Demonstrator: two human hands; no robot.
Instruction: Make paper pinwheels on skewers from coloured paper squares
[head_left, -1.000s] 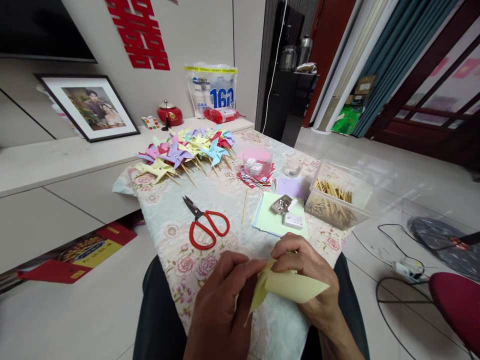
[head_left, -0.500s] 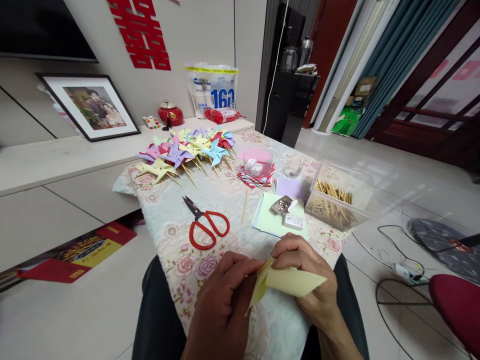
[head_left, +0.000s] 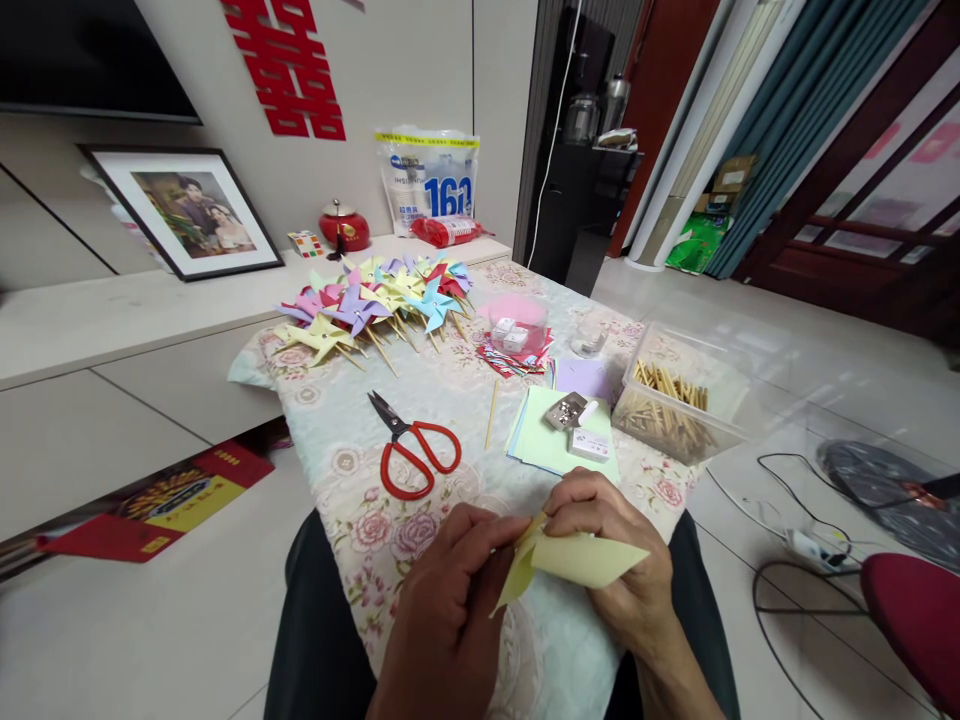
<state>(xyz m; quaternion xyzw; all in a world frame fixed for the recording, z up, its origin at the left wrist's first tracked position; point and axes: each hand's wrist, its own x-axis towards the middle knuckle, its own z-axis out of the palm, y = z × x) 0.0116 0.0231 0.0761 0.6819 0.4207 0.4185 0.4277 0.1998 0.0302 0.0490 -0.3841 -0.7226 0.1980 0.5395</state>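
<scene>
Nearside of scissors: left hand, right hand pinch yellow paper, folding unfinished. Beyond scissors: finished pinwheels piled; unused sheets remain.

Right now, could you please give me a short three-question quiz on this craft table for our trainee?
1. True or false: both hands hold the pale yellow paper.
2. Which lies left of the single wooden stick? A) red-handled scissors B) clear box of sticks C) pink tub
3. Fill in: the finished pinwheels are piled at the table's ___ end.

Key:
1. True: left hand and right hand pinch it near one folded corner.
2. A.
3. Far.
</scene>
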